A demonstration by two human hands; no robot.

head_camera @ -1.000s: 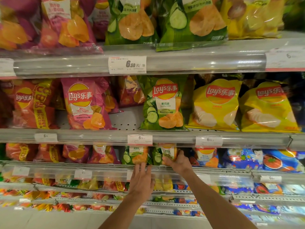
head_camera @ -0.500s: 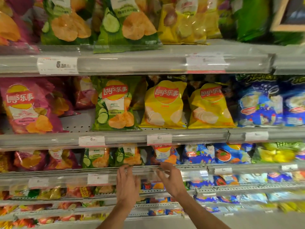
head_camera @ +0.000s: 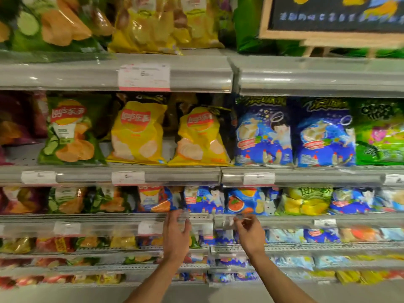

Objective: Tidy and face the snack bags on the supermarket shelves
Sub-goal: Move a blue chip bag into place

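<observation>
Shelves (head_camera: 113, 73) fill the whole view, at least five levels one above another, each with a grey price rail at its front. I take as landmark the shelf rail (head_camera: 196, 217) that both hands reach to; it is the third one from the top.

One level above this rail stand the large bags, leaning back with their faces to the aisle, so that a customer reads the brand at once. Counted from the left: one green cucumber bag (head_camera: 70, 132), two yellow bags (head_camera: 137, 132), two blue bags (head_camera: 264, 136) and one bright green bag (head_camera: 380, 136). A purple one is cut by the left edge.

Directly behind the rail sit the smaller snack bags (head_camera: 203, 200), and they are packed less evenly; near the hands I count one orange-and-blue bag (head_camera: 153, 200), one blue bag with a figure and one blue bag with a red picture (head_camera: 240, 202), some tilted, so I judge this row is the one to be faced now.

Far above the rail, to the right, a framed chalkboard sign (head_camera: 332, 16) stands on the top shelf.

The left hand (head_camera: 177, 235) is spread, fingers straight, its tips at the rail just under the orange-and-blue bag, holding nothing. The right hand (head_camera: 251, 232) has fingers loosely bent at the rail under the red-picture bag; the picture is blurred, and I cannot tell if it pinches something.
</observation>
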